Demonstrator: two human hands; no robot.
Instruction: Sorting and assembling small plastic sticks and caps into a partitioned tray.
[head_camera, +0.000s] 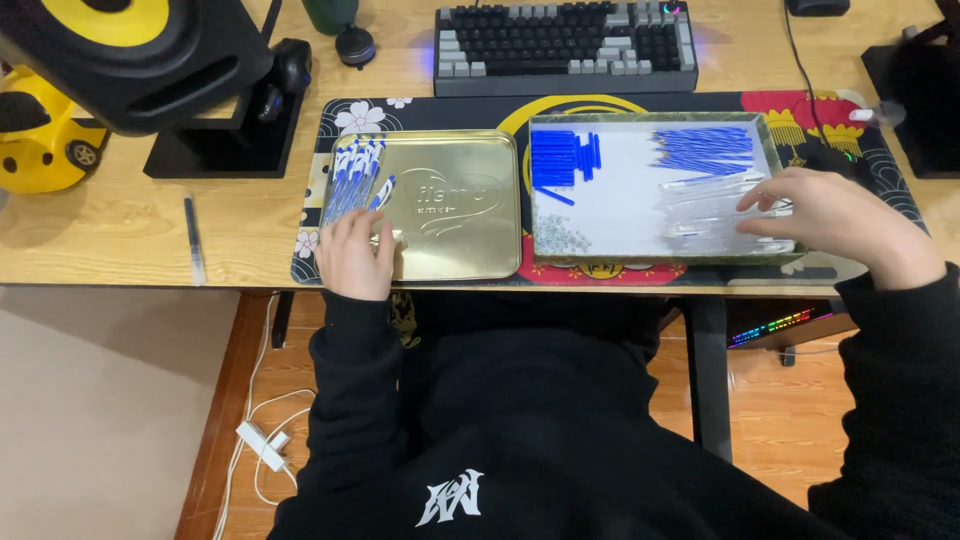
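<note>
My left hand (358, 252) rests on the near left corner of a gold metal tin lid (460, 205), fingers bent beside a row of assembled blue-and-white pens (355, 175) lying on it; I cannot tell whether it holds one. My right hand (830, 222) reaches into a shallow tray (650, 122), fingertips on a pile of clear pen barrels (705, 200). The tray also holds blue caps (560, 158), thin blue refills (705, 150) and small springs (562, 236).
A patterned desk mat (420, 108) lies under tin and tray. Behind it sits a keyboard (565, 45). A black speaker with a yellow cone (130, 50) stands at far left, a yellow toy car (40, 135) beside it, a pen (193, 235) on the wood.
</note>
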